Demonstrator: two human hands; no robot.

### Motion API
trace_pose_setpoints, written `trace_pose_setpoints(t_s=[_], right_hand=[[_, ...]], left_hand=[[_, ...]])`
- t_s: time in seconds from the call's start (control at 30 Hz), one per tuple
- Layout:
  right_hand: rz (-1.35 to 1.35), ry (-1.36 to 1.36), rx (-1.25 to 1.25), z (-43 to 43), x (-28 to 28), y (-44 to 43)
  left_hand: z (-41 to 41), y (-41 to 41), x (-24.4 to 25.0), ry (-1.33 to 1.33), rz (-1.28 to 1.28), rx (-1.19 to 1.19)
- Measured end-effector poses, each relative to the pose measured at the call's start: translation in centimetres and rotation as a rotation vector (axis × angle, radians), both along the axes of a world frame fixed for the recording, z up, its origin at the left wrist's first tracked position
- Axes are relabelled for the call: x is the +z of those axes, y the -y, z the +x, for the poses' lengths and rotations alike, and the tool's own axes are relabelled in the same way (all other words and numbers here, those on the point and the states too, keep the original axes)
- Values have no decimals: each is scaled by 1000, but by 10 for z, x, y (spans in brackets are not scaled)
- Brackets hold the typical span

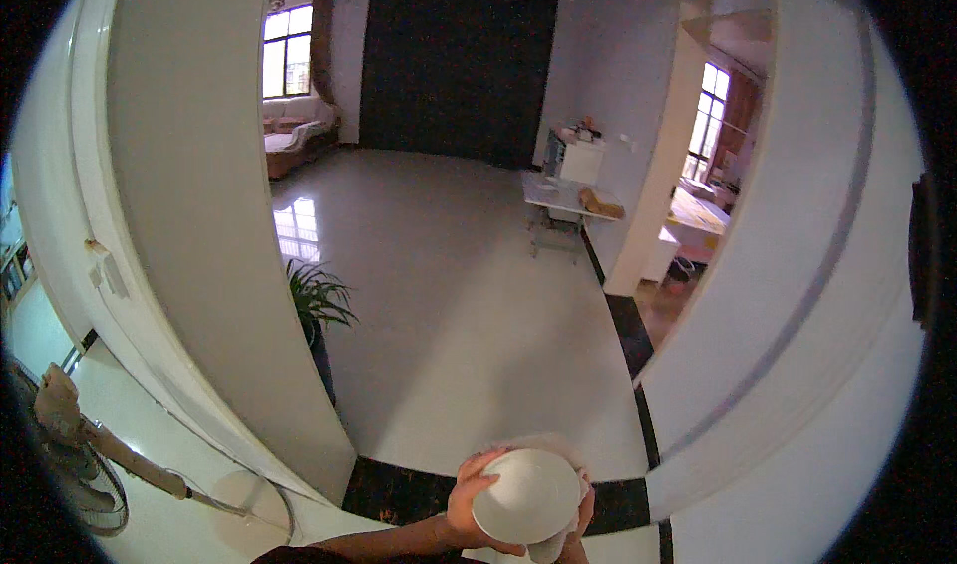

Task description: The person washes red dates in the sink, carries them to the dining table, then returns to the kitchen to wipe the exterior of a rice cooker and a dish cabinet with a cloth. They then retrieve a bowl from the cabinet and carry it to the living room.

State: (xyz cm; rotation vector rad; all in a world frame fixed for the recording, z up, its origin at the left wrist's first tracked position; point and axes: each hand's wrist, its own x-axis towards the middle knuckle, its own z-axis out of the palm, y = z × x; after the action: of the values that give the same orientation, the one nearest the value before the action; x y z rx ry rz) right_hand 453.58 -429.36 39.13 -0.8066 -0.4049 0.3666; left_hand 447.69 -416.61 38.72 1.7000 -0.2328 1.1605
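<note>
A round white bowl (526,495) is held between both hands at the bottom of the head view, its open top facing up. My left hand (471,493) grips the bowl's left side, fingers over the rim. My right hand (587,508) is at the right side and largely hidden behind the bowl. A pale cloth (549,547) shows beneath the bowl and along its right edge, by the right hand.
A white wall end (217,227) stands on the left, with a potted plant (321,295) behind it. A pedestal fan (112,452) is at lower left. Farther off are a small table (561,195), a sofa (299,126) and a doorway at right. Dark tile strips cross the floor.
</note>
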Motion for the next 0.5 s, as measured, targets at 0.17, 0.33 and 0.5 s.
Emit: trace_pose_setpoints(t_s=[0.17, 0.33, 0.5], right_hand=[[-28, -415, 546, 108, -21, -54], [-264, -55, 367, 169, -33, -104], [-432, 334, 35, 166, 32, -207]], left_hand=[[52, -68, 15, -105, 221, 248], [88, -132, 28, -111, 193, 299], [118, -191, 19, -131, -19, 328]])
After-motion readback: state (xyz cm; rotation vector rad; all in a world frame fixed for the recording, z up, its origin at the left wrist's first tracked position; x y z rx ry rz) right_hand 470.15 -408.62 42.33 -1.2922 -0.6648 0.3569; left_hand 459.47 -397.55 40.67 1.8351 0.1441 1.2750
